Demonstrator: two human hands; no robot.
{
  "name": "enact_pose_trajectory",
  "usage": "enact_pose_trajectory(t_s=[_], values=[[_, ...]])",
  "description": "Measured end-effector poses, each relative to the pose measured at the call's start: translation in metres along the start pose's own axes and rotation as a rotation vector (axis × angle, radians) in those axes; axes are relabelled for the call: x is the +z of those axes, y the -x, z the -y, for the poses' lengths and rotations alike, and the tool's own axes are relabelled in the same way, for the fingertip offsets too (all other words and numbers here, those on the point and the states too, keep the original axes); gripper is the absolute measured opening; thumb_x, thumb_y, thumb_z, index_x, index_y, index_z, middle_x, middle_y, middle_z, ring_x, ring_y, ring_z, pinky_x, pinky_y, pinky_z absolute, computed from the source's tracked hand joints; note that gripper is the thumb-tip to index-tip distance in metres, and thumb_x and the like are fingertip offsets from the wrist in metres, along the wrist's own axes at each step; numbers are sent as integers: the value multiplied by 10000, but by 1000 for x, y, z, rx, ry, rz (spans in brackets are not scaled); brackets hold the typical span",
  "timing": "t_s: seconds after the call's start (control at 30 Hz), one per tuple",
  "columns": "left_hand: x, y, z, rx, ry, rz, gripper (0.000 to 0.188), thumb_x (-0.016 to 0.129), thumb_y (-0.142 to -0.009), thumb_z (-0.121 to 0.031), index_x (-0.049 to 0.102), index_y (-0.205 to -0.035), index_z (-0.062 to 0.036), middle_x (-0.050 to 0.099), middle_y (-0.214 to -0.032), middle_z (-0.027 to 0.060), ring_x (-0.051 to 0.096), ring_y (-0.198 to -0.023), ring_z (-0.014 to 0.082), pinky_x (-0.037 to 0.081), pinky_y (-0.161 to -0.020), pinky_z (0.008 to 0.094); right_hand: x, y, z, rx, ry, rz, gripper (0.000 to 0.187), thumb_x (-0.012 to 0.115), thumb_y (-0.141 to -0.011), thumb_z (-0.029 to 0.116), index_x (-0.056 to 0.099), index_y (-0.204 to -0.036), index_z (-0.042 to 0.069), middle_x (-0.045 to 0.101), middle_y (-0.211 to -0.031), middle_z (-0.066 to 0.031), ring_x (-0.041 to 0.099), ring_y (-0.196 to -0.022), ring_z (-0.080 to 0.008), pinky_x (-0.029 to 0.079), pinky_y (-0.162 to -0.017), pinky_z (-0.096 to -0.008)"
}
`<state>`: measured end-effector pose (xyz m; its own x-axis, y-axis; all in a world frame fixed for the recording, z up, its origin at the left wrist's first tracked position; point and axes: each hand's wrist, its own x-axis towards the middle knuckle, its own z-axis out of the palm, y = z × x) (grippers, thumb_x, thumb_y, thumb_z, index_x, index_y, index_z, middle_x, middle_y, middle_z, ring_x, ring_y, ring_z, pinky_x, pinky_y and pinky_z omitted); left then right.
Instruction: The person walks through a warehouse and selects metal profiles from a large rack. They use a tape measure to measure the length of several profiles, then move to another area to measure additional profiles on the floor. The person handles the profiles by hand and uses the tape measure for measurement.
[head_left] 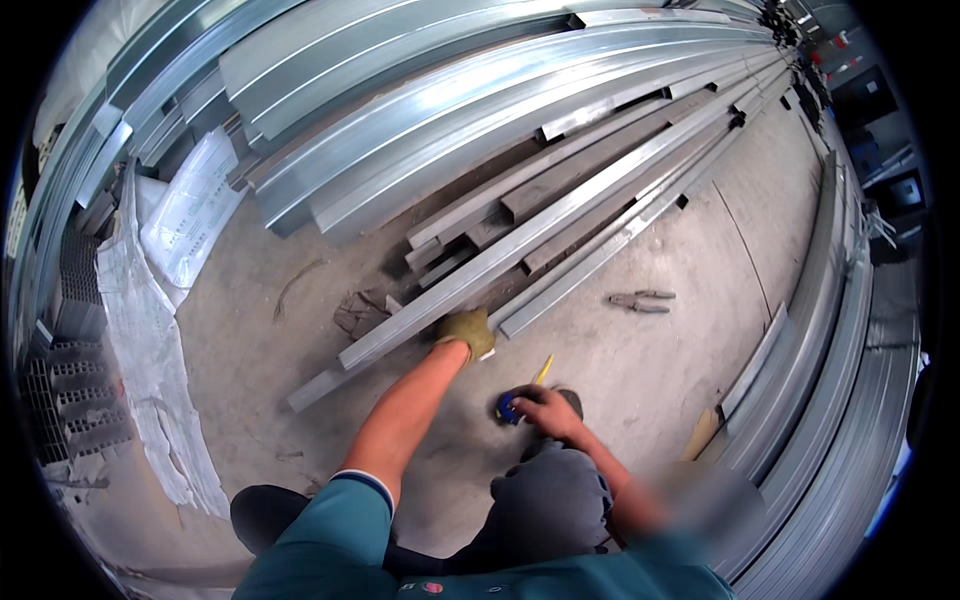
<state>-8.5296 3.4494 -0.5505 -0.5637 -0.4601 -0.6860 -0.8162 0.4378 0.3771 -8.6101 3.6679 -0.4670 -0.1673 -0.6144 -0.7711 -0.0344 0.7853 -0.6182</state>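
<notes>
My left hand (pixel 468 333) wears an olive-yellow work glove and is closed at the near end of a narrow metal profile (pixel 545 290). Its fingertips are partly hidden, and a small whitish bit shows beside them. A wider galvanized channel (pixel 440 299) passes just beyond the glove, lying slantwise over other lengths. Bare and closed, my right hand (pixel 548 410) holds a blue tape measure (pixel 508 407) low over the floor, by my knee. A short piece of yellow blade (pixel 545 368) sticks out of it.
Grey pliers (pixel 643 301) lie on the concrete floor to the right. Large galvanized profiles (pixel 420 100) are stacked ahead, and more long profiles (pixel 810 400) run along the right. A crumpled brown glove or rag (pixel 362 314) and white sheeting (pixel 150 350) lie to the left.
</notes>
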Motion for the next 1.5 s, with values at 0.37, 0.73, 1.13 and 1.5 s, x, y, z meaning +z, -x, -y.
enact_pose_trajectory(t_s=[0.37,0.73,1.13,1.5], values=[[-34,67,-12,256,144,-94,298,608,-856,-229,746,-1091,-108,696,-1165,186,678,-1095,341,564,-854,448,95,75,53,-40,-58,-524,417,620,-928,264,634,-1194,-57,688,-1013,-122,639,-920,-173,505,-825,-305],[-40,52,28,285,124,-57,396,593,-858,-271,700,-1188,-79,635,-1272,216,622,-1187,353,509,-971,445,115,204,111,96,-85,-808,465,621,-945,312,619,-1218,-65,694,-1007,-126,652,-913,-182,527,-774,-316],[-20,55,14,170,40,22,459,625,-836,-267,623,-1252,-71,623,-1300,212,607,-1214,347,491,-998,437,51,-91,12,88,-110,-1027,747,482,-959,557,513,-1324,-94,622,-1163,-266,608,-1056,-325,515,-866,-437],[-52,102,19,215,108,-94,429,640,-817,-298,685,-1165,-51,648,-1229,245,629,-1154,392,514,-955,469,14,-180,19,81,-181,-1178,786,250,-1030,551,682,-1035,-106,650,-990,-369,600,-1075,-506,460,-926,-518]])
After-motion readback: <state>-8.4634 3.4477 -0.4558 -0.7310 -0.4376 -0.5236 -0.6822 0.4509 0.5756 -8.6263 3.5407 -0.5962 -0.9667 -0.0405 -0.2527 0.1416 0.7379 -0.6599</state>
